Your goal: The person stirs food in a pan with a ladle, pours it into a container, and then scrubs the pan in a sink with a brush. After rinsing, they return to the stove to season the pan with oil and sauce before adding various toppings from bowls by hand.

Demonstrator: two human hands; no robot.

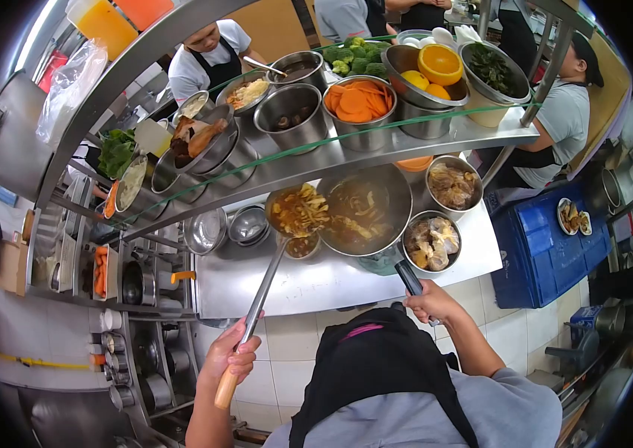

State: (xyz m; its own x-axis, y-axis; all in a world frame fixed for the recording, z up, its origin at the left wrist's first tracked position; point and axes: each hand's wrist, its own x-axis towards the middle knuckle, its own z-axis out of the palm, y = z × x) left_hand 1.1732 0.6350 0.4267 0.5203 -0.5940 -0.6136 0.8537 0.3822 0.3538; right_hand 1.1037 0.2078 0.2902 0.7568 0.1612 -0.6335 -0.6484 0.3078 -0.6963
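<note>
Smooth, glossy metal shelf; matt cloth apron; glossy blue plastic chest.

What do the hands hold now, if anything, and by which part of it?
The left hand holds a ladle by its wooden handle; the right hand holds a pan by its black handle.

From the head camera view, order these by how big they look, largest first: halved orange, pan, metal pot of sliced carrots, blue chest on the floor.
1. Blue chest
2. Pan
3. Metal pot of sliced carrots
4. Halved orange
</note>
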